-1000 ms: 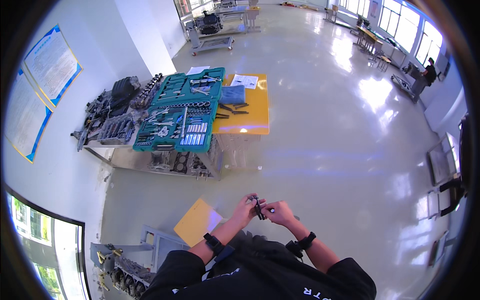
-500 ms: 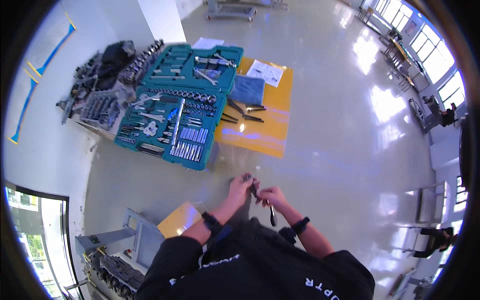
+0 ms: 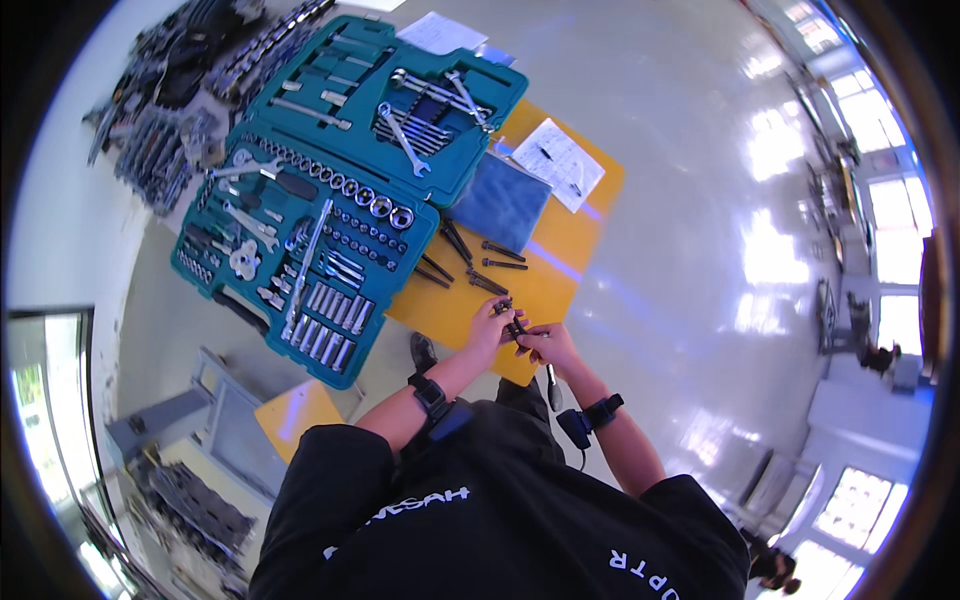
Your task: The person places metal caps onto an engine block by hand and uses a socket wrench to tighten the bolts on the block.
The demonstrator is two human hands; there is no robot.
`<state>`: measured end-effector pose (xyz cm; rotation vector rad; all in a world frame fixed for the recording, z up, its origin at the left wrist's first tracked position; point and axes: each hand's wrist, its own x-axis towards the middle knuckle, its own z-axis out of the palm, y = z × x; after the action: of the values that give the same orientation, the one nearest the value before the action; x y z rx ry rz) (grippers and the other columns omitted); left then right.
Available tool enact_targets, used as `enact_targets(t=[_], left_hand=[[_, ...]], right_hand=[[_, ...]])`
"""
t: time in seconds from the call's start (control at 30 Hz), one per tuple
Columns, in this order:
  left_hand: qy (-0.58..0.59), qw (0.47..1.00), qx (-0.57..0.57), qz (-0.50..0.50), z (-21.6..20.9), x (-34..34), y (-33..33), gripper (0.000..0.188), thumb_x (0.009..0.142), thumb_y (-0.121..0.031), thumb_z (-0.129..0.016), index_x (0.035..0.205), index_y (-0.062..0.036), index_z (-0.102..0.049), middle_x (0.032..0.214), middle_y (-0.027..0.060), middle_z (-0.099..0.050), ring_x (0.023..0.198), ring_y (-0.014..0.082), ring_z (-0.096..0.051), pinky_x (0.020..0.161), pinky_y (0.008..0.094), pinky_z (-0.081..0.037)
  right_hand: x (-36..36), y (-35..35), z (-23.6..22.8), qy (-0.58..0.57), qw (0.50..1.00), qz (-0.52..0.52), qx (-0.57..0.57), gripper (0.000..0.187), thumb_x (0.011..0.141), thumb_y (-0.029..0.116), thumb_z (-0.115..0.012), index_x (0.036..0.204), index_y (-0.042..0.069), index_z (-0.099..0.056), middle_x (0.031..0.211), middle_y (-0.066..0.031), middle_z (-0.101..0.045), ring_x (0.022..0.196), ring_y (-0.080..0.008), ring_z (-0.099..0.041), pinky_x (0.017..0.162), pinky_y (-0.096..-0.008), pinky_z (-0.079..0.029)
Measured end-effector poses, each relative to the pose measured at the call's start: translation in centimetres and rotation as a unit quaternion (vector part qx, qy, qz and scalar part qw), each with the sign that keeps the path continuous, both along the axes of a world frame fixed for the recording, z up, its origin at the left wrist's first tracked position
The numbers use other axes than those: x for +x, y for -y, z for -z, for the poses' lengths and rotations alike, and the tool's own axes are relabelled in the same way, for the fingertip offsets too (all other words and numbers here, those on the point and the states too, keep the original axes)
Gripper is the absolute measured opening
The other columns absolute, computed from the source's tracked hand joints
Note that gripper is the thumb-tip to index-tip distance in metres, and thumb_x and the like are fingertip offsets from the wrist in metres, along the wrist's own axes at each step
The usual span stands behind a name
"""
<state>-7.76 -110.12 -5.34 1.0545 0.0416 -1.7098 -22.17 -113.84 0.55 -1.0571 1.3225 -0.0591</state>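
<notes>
My left hand is closed around several dark bolts, which stick out past its fingers near the front edge of the yellow table. My right hand grips a ratchet wrench; its dark handle hangs down below the palm. The right fingertips meet the lower ends of the bolts, and the wrench's head is hidden by the hand. More black bolts lie loose on the tabletop, just beyond my hands. Beside them is a folded blue cloth.
A green tool case, opened flat and filled with sockets, wrenches and a long silver bar, covers the left of the table. Papers with a pen lie at the far right. Dark engine parts are heaped far left; a grey metal stand is lower left.
I have come closer to the table, so the case and bolts appear larger and nearer. My hands, earlier over the floor, are now at the table's front edge, still holding the same things.
</notes>
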Motion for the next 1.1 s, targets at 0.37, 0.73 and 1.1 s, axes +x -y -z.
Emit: enact_targets(t=[0.37, 0.73, 1.1], left_hand=[[0.087, 0.994, 0.062, -0.03, -0.6, -5.4, 1.8, 0.064, 0.09, -0.016, -0.051, 0.143, -0.0169, -0.015, 0.12, 0.014, -0.054, 0.099, 0.0272, -0.061, 0.084, 0.04, -0.05], [0.114, 0.979, 0.114, -0.125, 0.1, -12.3, 1.5, 0.052, 0.084, -0.028, -0.061, 0.128, -0.0083, -0.043, 0.114, 0.0077, -0.054, 0.098, 0.0208, -0.058, 0.083, 0.0356, -0.049], [0.167, 0.961, 0.145, -0.169, -0.3, -14.8, 3.6, 0.032, 0.088, -0.026, -0.056, 0.114, -0.0074, -0.056, 0.111, 0.0033, -0.059, 0.098, 0.0176, -0.059, 0.084, 0.0337, -0.048]], right_hand=[[-4.2, 16.2, 5.7, -0.026, 0.961, -0.276, -0.018, 0.021, 0.076, 0.02, -0.066, 0.069, 0.001, -0.067, 0.06, -0.0037, -0.063, 0.045, -0.0086, -0.05, 0.042, -0.0222, -0.036], [-4.8, 17.8, 8.6, 0.089, 0.919, -0.382, -0.039, 0.02, 0.079, 0.016, -0.066, 0.082, -0.003, -0.067, 0.067, -0.0052, -0.064, 0.047, -0.007, -0.049, 0.042, -0.0217, -0.036], [-5.3, 24.1, 10.4, 0.073, 0.955, -0.287, -0.026, 0.023, 0.08, 0.017, -0.064, 0.088, -0.004, -0.065, 0.065, -0.0049, -0.061, 0.049, -0.0072, -0.048, 0.042, -0.0221, -0.034]])
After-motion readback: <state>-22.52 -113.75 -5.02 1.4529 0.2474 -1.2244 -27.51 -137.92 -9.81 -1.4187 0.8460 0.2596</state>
